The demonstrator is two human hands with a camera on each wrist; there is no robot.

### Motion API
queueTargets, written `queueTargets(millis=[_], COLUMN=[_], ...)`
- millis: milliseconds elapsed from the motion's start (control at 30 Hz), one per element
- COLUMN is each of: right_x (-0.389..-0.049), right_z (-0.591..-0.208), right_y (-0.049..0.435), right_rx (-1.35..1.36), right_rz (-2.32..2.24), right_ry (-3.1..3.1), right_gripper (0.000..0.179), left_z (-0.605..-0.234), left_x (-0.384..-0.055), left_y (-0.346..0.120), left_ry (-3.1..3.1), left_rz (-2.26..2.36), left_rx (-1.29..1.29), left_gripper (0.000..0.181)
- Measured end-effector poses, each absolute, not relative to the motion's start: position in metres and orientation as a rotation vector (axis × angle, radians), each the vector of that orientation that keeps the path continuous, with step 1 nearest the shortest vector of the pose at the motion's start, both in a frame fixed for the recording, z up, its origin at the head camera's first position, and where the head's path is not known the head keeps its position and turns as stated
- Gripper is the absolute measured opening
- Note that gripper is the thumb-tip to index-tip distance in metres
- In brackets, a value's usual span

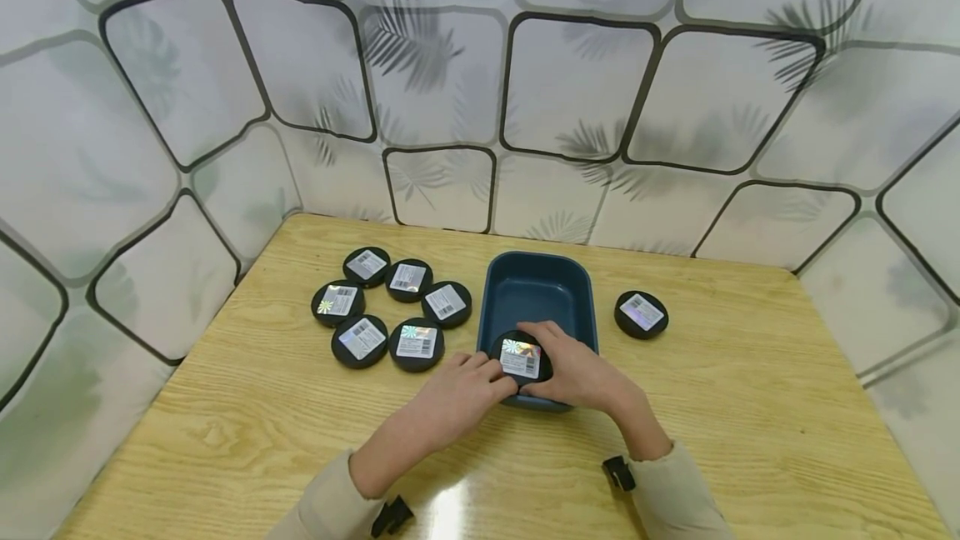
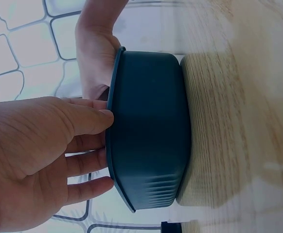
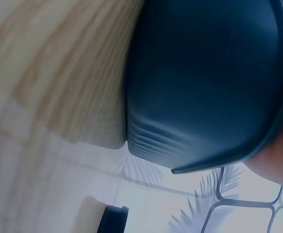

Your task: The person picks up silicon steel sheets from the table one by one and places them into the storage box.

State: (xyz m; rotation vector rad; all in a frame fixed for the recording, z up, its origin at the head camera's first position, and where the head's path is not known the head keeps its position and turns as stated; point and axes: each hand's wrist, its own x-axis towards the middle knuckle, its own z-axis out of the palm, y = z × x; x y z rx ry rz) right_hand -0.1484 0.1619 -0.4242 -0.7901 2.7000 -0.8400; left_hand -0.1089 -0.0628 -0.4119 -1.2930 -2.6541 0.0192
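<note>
A deep, dark blue rectangular bin (image 1: pixel 537 267) with rounded corners stands on the table. Over its near end, a flat black disc (image 1: pixel 520 358) with a white and shiny label lies label up between both hands. My right hand (image 1: pixel 577 369) grips its right side, fingers at the far edge and thumb at the near one. At the left edge, my left hand (image 1: pixel 459 398) holds it with fingers and thumb. The left wrist view shows the left fingers (image 2: pixel 90 162) right at the bin's rim. In the right wrist view the bin's wall (image 3: pixel 204 87) hides most of the right hand.
Several similar black discs (image 1: pixel 416 344) lie label up on the wooden table (image 1: pixel 750 407), grouped left of the bin. One more disc (image 1: pixel 641 314) is to its right. A patterned pale cloth wall (image 1: pixel 442 107) encloses the back and sides.
</note>
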Motion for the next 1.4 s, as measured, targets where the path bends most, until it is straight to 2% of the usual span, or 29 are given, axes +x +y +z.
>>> queueTargets(millis=[967, 1400], right_x=[-0.1525, -0.1542], right_z=[-0.4270, -0.4228], right_y=[0.1673, 0.1720], right_rx=[-0.860, -0.859], right_rz=[-0.918, -1.018], right_ry=[2.618, 2.521], right_gripper=[0.081, 0.065], left_z=[-0.4139, -0.4121], left_x=[-0.1077, -0.1077], left_y=[-0.0633, -0.0631], left_ry=[-2.622, -2.639], left_rz=[-0.002, 0.002], left_rx=[-1.275, -1.276], left_gripper=[0.013, 0.015])
